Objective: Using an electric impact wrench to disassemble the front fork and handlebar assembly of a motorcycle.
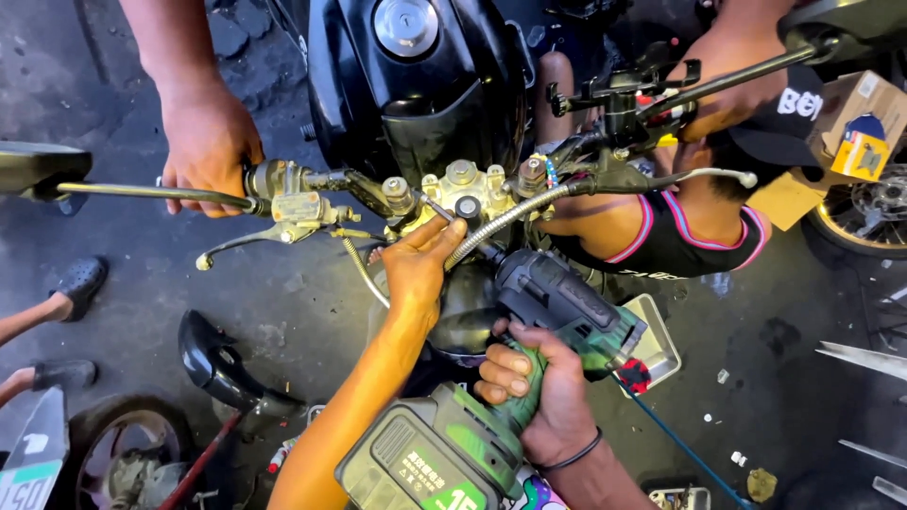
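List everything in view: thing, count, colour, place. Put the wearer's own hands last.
fuel tank: one, black, top centre
handlebar clamp: one, silver, centre
brake lever: one, silver, left
flexible cable: one, silver, centre
impact wrench: one, green and black, centre low
battery pack: one, green, bottom
cardboard box: one, brown, right
metal tray: one, silver, right of the wrench
other person's hand: one, on the left grip
left hand: fingers at the socket
right hand: gripping the wrench handle
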